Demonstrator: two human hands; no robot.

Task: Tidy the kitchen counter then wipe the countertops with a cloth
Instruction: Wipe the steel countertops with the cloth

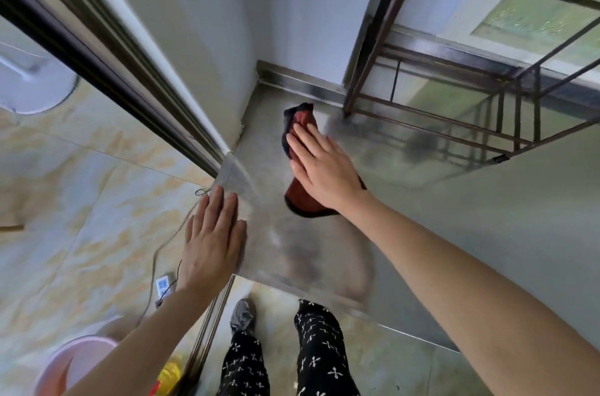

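A: Which step is in hand?
B: Wiping. The left hand [212, 240], fingers straight, rests flat on the countertop [454, 233] edge at 7 o'clock. The right hand [321, 165], flat and spread, presses the red cloth [305, 202] at centre.
A: And the next move?
B: Probably a firm sweep toward the wire rack [454, 87] at 2 o'clock.

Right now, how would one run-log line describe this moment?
step: wiping countertop | right hand: flat on red cloth | left hand: flat on countertop edge | metal rack: beyond cloth
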